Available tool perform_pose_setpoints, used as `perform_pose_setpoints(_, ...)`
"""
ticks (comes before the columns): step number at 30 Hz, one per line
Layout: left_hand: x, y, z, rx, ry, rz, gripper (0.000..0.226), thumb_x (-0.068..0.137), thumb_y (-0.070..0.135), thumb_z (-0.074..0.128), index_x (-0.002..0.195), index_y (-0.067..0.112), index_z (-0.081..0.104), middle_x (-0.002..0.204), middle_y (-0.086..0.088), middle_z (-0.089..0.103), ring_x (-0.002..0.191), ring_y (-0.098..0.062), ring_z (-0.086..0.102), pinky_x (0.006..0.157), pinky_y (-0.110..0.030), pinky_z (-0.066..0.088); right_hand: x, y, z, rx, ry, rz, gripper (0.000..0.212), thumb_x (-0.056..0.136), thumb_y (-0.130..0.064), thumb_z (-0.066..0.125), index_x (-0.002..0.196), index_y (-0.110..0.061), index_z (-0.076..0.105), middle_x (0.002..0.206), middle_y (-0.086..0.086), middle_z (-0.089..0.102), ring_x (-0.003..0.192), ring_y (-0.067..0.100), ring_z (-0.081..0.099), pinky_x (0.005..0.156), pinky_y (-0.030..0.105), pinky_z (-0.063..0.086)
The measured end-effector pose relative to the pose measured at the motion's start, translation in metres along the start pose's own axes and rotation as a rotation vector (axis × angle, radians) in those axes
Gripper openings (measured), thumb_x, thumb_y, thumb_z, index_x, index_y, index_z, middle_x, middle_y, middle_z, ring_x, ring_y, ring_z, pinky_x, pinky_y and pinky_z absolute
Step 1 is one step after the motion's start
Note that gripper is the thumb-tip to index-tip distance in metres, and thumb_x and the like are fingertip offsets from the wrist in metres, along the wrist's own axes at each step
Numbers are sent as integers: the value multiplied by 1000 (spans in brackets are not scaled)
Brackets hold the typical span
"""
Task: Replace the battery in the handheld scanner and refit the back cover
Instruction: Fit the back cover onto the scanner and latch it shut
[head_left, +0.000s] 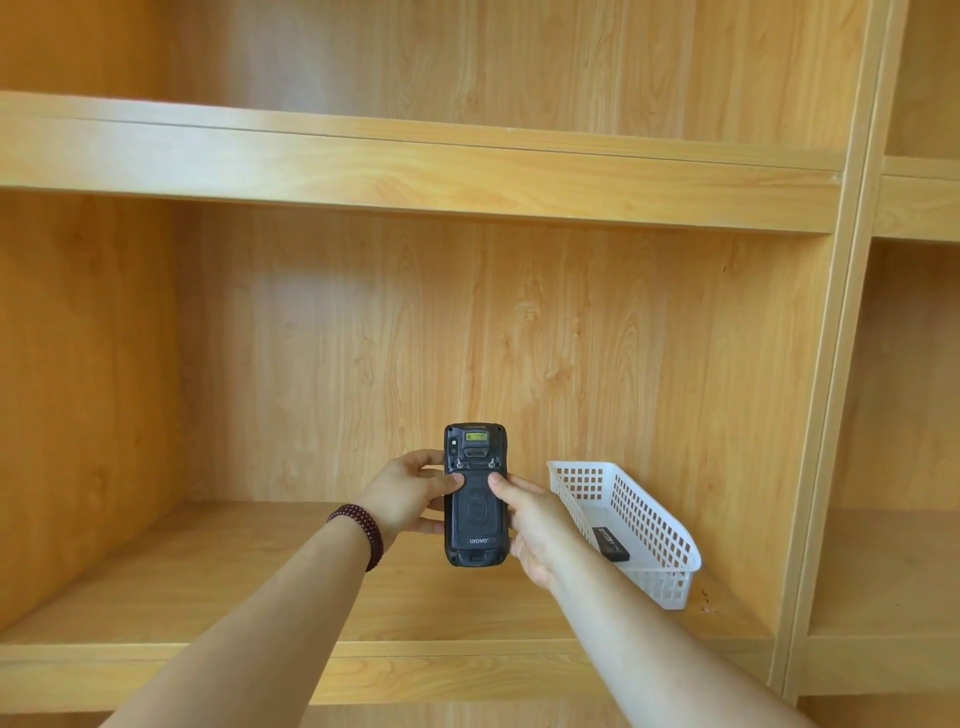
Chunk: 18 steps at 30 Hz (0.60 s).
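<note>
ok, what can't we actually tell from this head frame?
- Scanner front and screen: turned away from the head camera.
- Battery bay: behind the back cover, so whether a battery is in can't be seen.
- The two latches at the cover's top edge: too small to read, thumbs beside them.
- Label on the battery in the white basket: too small.

The handheld scanner (475, 494) stands upright above the shelf (218, 582), its back cover (476, 512) toward the camera, held between the left hand (402, 496) on its left edge and the right hand (535, 525) on its right. Just right of them a basket (649, 525) sits on the shelf, running back toward the rear panel. A battery (610, 543) lies in the basket.
</note>
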<state>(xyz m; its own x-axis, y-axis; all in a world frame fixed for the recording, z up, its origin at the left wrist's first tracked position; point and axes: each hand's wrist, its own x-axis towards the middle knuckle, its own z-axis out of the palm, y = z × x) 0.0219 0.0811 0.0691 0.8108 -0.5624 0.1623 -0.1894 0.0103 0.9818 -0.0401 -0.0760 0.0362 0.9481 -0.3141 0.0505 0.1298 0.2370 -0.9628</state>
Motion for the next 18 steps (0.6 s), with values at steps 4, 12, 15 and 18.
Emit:
perform_pose_setpoints(4,-2,0,2,8,18,9,31,88,20,70,115,13,58,104,-11,74,91,-24,72,69,-41,61,-6,0,4,-58,-14,-33,19,95,-26,62,109,-17,70,108,7,75,102,25,70,95,55,53)
perform_pose_setpoints(12,-8,0,-1,0,12,15,30,87,17,71,114,11,58,100,-12,75,88,-25,73,67,-41,61,-8,2,7,-70,-4,-21,21,93,-27,64,110,-16,70,105,6,76,102,24,70,96,55,52)
perform_pose_setpoints(15,-9,-1,-7,-13,-40,-5,32,89,15,69,119,17,58,106,-12,73,94,-25,72,71,-42,61,-9,3,8,-73,1,-21,21,93,-28,65,109,-17,70,106,5,76,103,24,70,97,56,51)
perform_pose_setpoints(18,-11,-2,-10,-13,-62,-12,32,90,12,66,120,19,58,108,-13,72,94,-25,72,72,-42,61,-11,4,7,-87,-31,-20,23,94,-28,63,112,-16,68,109,6,75,105,25,68,96,55,52)
